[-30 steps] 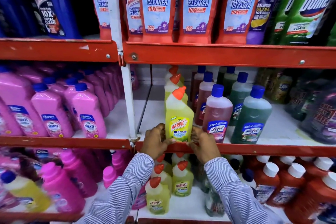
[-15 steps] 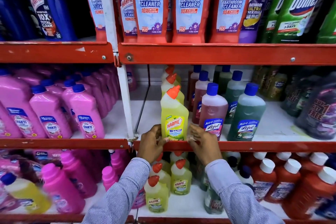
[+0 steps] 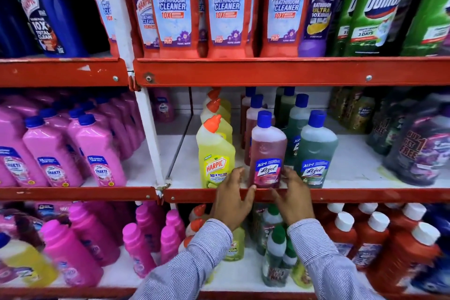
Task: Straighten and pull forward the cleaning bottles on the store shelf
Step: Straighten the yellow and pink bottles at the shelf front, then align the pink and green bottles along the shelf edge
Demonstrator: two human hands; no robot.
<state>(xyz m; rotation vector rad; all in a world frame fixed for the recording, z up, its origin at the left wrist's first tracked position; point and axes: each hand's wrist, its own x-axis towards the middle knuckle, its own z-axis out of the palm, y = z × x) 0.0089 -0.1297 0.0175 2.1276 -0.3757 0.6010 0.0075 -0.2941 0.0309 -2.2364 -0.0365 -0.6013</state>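
Both hands reach up from bottom centre to the front edge of the middle shelf [image 3: 365,194], sleeves [image 3: 194,263] striped, wrists bent back, palms facing each other.

Left hand [image 3: 231,200]: fingers spread and raised, tips at the gap between the yellow bottle [image 3: 215,153] and the pink bottle [image 3: 267,151]. Thumb lies along the red shelf lip, tip at the pink bottle's base. Grip loose, not closed on anything; contact w/ the pink bottle's left side looks light, can't confirm.

Right hand [image 3: 293,198]: fingers curled onto the lower right side of the pink bottle, overlapping its label edge. Thumb points left along the shelf lip, under the bottle. Grip partly closed against the bottle, not wrapped round it.

Pink bottle: blue cap, Lizol label facing out, upright, at the very front edge of the middle shelf, between the two hands. Yellow bottle just beside it on the left, orange cap, Harpic label facing out, upright, also at the front edge. Green bottle [image 3: 316,151] just beside on the right, blue cap, upright, near the front.

Behind each front bottle, a row of like bottles runs back; rear ones blurred. Shelf surface to the right of the green bottle is bare white.
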